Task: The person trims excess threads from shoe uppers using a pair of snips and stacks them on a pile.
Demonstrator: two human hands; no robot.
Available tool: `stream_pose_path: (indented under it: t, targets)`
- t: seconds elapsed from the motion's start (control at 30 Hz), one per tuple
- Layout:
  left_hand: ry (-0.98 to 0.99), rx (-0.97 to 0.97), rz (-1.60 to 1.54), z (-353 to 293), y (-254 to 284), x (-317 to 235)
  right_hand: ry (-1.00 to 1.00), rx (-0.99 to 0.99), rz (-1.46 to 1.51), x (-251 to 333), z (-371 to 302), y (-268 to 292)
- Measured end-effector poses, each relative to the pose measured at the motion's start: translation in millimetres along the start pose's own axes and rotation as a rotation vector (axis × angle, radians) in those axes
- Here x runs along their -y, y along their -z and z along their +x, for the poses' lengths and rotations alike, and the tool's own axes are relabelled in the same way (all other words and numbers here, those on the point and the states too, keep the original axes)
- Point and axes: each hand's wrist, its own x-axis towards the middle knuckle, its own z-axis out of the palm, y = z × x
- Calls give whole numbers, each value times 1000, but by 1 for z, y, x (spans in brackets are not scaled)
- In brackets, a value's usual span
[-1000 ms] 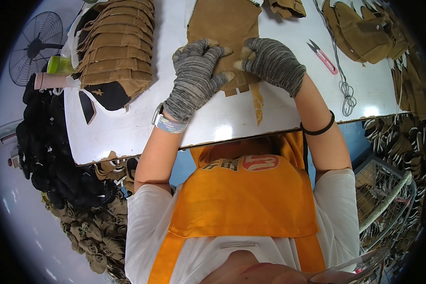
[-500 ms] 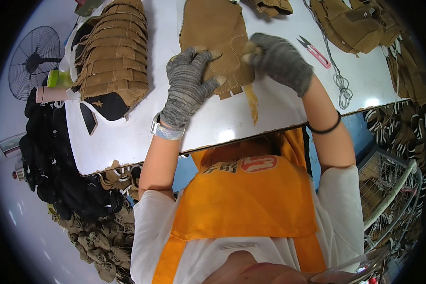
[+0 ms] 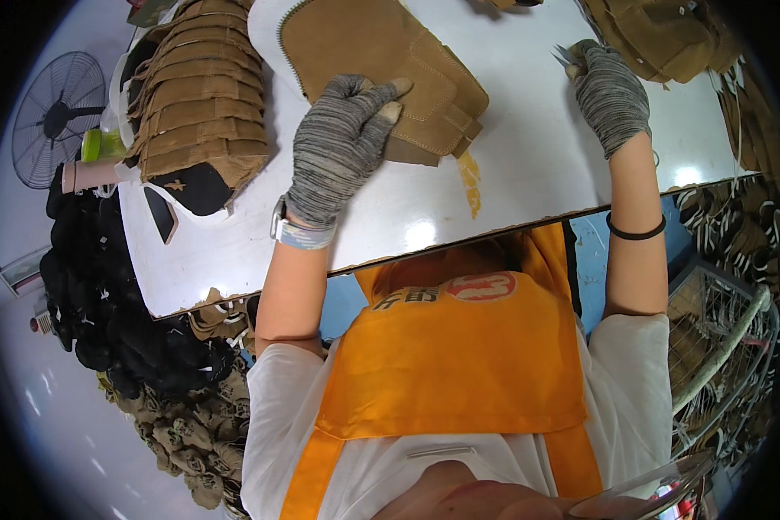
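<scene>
Left hand (image 3: 342,143) pinches the brown panel (image 3: 355,43); right hand (image 3: 614,95), curled closed, holds snips (image 3: 565,56) (cutting end exposed left of the grip). A leftward slip could nick the panel.

My left hand (image 3: 342,143) at 11 o'clock and right hand (image 3: 611,97) at 2 wear streaky, matt grey knitted cloth. The brown piece (image 3: 355,48) at 12 looks like soft, matt suede. My scissors (image 3: 563,57) show metallic blades at 2. The table (image 3: 529,130) is smooth and glossy, with 2 bright glare spots. My apron (image 3: 459,373) at 5 is smooth cloth.
</scene>
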Motion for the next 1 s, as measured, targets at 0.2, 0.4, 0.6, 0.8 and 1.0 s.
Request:
stream_pose_path:
  t: [0.2,0.4,0.6,0.8,1.0]
  targets:
    - [40,123,80,3,8,-15,210,-202,153,9,-17,-1]
    - [-1,120,49,1,2,-10,447,-241,759,64,-69,2]
    - [-5,118,51,1,1,-12,465,-244,576,82,-75,-6]
    - [48,189,11,1,2,-13,508,-250,500,95,-71,-5]
    - [-3,147,102,0,0,-9,525,-204,421,93,-62,6]
